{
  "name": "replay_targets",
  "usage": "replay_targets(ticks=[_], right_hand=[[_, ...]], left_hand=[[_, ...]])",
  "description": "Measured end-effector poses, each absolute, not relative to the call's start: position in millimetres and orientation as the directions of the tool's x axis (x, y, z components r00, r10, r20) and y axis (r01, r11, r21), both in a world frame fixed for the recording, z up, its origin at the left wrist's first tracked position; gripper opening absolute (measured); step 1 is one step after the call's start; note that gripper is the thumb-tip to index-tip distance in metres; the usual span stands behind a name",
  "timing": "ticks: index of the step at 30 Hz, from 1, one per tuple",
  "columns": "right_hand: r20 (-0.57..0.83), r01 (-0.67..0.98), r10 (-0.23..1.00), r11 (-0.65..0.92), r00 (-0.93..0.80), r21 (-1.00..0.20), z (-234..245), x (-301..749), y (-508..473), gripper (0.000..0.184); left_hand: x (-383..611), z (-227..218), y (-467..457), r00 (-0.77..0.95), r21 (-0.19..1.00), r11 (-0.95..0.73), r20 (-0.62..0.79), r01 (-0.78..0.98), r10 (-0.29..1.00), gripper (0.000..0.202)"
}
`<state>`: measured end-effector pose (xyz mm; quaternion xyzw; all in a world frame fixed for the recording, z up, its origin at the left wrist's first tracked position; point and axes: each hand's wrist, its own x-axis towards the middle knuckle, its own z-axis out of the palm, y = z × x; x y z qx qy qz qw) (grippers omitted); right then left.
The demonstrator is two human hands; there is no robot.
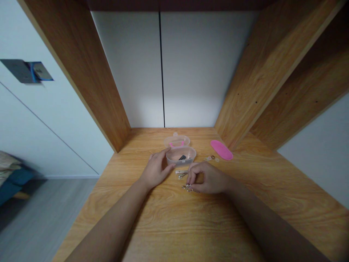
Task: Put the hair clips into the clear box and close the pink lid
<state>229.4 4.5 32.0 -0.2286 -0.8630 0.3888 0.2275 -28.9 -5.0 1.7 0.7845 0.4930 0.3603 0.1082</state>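
An oval clear plastic box (172,162) stands on the wooden desk, its lid (177,139) with a pink handle tipped back behind it. Inside lies a small dark object (182,157). My left hand (157,168) rests against the box's left side, fingers apart. Just in front of the box, my right hand (203,176) pinches at a small shiny metal piece (187,187) near the desk surface; its exact kind is too small to make out. Silver metal clips (181,172) lie between the two hands, partly covered by my right fingers.
To the right of the box lies a pink oval tray (221,150). Several small rings (212,158), one dark and others pale, sit on the desk (174,225) beside it. Wooden side panels (251,80) and a white back wall (196,65) enclose the desk.
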Motion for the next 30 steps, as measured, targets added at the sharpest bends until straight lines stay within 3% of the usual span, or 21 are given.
replay_targets(ticks=[7, 12, 17, 23, 28, 30], right_hand=[[0.235, 0.270, 0.548, 0.685, -0.803, -0.677, 33, 229, 5, 0.019], [0.124, 0.377, 0.565, 0.682, -0.816, -0.626, 33, 228, 2, 0.013], [-0.002, 0.445, 0.583, 0.617, -0.812, -0.649, 35, 225, 0, 0.015], [0.090, 0.499, 0.633, 0.682, -0.769, -0.535, 42, 225, -1, 0.024], [0.159, 0.424, 0.554, 0.765, -0.817, -0.484, 39, 228, 1, 0.008], [0.176, 0.413, 0.546, 0.774, -0.819, -0.479, 37, 227, 1, 0.010]], left_hand=[[-29, 1, -5, 0.253, 0.527, -0.494, 0.463, 0.692, 0.849, 0.062], [-29, 1, -5, 0.252, 0.526, -0.497, 0.468, 0.690, 0.847, 0.063], [-29, 2, -6, 0.245, 0.536, -0.487, 0.461, 0.690, 0.853, 0.063], [-28, 3, -7, 0.248, 0.536, -0.487, 0.457, 0.690, 0.854, 0.064], [-29, 2, -6, 0.253, 0.535, -0.494, 0.462, 0.685, 0.850, 0.063], [-29, 3, -6, 0.256, 0.535, -0.495, 0.460, 0.685, 0.850, 0.064]])
